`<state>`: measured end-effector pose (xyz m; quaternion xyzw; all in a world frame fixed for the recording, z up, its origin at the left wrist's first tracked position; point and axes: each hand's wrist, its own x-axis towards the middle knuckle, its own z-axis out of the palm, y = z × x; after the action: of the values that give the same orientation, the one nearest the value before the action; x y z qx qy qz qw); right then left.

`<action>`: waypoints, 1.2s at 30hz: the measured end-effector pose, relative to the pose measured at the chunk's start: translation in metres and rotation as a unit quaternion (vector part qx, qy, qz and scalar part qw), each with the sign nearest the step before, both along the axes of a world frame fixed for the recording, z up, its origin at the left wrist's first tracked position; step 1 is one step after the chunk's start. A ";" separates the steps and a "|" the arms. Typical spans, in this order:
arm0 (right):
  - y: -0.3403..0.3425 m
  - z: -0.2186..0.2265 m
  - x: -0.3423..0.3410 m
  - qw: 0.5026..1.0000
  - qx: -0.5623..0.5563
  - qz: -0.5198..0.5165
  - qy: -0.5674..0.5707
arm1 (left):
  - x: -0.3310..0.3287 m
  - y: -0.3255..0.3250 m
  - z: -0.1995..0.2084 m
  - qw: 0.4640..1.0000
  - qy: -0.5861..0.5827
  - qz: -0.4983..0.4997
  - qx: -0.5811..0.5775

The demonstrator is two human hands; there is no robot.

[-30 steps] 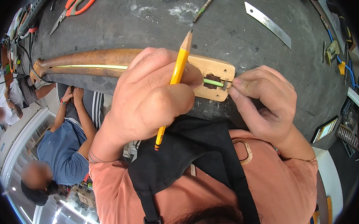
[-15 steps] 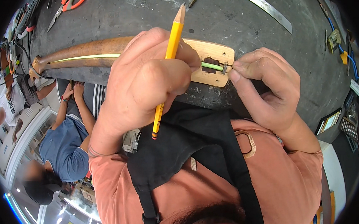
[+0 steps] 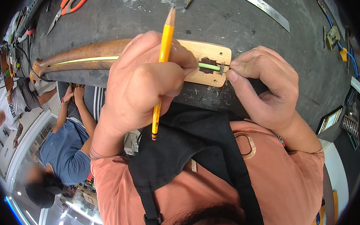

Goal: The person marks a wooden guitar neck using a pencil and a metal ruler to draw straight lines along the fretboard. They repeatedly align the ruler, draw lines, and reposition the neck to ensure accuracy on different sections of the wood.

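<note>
Head view (only one), places given off the black apron (image 3: 174, 153).

Work on the wooden neck (image 3: 89, 50) is at mid-stage, I'd judge. Done as far as shows: a yellow-green strip (image 3: 89, 59) lies lengthwise along the brown part, and a green rod (image 3: 209, 66) sits in the dark cutout of the pale end (image 3: 209, 51), reaching a small metal piece (image 3: 221, 68). Strip and rod may be one part; the left hand covers the join, can't tell. Left: the rod end looks unsettled to me, as both hands are on that area. The cutout is uncovered. Can't tell more.

Neck location: on the dark bench (image 3: 217, 25), just beyond the apron. Long axis runs roughly left-right, bowed by the lens. Pale end points right, beyond the apron's right part; the carved brown end is well left of the apron. Slotted side faces up.

Left hand (image 3: 143, 82): curled over the neck, beyond the apron's left part, gripping a yellow pencil (image 3: 166, 42), point away from the apron, eraser over it. Fingertips by the rod.

Right hand (image 3: 279, 83): beyond and right of the apron, thumb and index narrow at the pale end's tip. Can't tell if anything is pinched.

Scissors (image 3: 64, 9): well beyond and left of the apron.
</note>
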<state>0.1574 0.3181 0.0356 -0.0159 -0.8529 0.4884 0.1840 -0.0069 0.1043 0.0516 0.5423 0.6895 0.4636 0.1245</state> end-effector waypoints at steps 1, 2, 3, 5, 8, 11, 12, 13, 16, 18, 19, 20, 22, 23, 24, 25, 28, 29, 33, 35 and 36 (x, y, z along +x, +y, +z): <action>0.000 0.000 0.000 1.000 0.000 -0.001 0.000 | 0.000 0.001 0.001 1.000 -0.002 0.001 -0.004; 0.000 -0.001 0.001 1.000 0.001 -0.002 0.000 | -0.001 0.001 0.003 1.000 0.001 -0.001 -0.010; 0.000 -0.001 0.001 1.000 0.001 -0.003 0.000 | -0.001 0.002 0.003 1.000 0.009 -0.002 -0.016; 0.000 0.000 0.002 1.000 0.002 -0.002 -0.006 | 0.001 0.002 0.004 0.999 0.029 -0.001 -0.025; 0.001 0.000 0.002 1.000 0.004 0.002 -0.009 | 0.005 0.002 0.003 0.999 0.036 0.010 -0.031; 0.001 0.000 0.002 1.000 0.005 0.003 -0.013 | 0.006 0.003 0.002 0.998 0.054 0.007 -0.023; 0.001 0.000 0.002 1.000 0.005 0.003 -0.015 | 0.006 0.004 0.001 0.998 0.055 0.008 -0.020; 0.001 0.000 0.002 1.000 0.006 0.005 -0.014 | 0.006 0.004 0.001 0.998 0.056 0.009 -0.017; 0.001 0.001 0.002 1.000 0.006 0.008 -0.015 | 0.008 0.004 0.001 0.999 0.036 0.024 -0.017; 0.001 0.002 0.003 1.000 0.002 0.009 -0.018 | 0.008 0.004 0.002 0.999 0.029 0.023 -0.020; 0.001 0.003 0.003 1.000 0.003 0.010 -0.020 | 0.008 0.004 0.002 0.999 0.027 0.021 -0.019; 0.002 0.003 0.003 1.000 0.003 0.010 -0.022 | 0.006 0.004 0.000 0.999 0.028 0.017 -0.013; 0.002 0.003 0.003 1.000 0.002 0.010 -0.023 | 0.006 0.004 -0.001 0.999 0.027 0.017 -0.008; 0.001 0.003 0.002 1.000 0.002 0.011 -0.023 | 0.008 0.004 0.000 0.999 0.025 0.021 -0.008; 0.002 0.003 0.002 1.000 0.002 0.011 -0.023 | 0.008 0.005 0.000 0.999 0.027 0.023 -0.009; 0.002 0.002 0.002 1.000 0.004 0.012 -0.023 | 0.008 0.005 0.000 0.999 0.029 0.023 -0.009; 0.001 0.002 0.002 1.000 0.007 0.013 -0.023 | 0.006 0.004 0.000 0.999 0.035 0.014 -0.013; 0.001 0.002 0.002 1.000 0.008 0.012 -0.022 | 0.005 0.003 0.001 0.999 0.030 0.011 -0.014; 0.001 -0.002 0.003 1.000 -0.004 0.000 -0.005 | 0.008 0.005 0.001 1.000 0.016 0.016 -0.016; 0.000 -0.004 0.005 1.000 -0.010 -0.017 -0.002 | 0.009 0.002 0.001 1.000 0.002 0.018 -0.017; -0.001 -0.005 0.006 1.000 -0.013 -0.026 0.000 | 0.009 0.002 0.001 1.000 -0.002 0.017 -0.018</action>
<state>0.1632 0.3176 0.0306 -0.0404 -0.8458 0.4945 0.1959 0.0019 0.1059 0.0530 0.5271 0.7068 0.4541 0.1282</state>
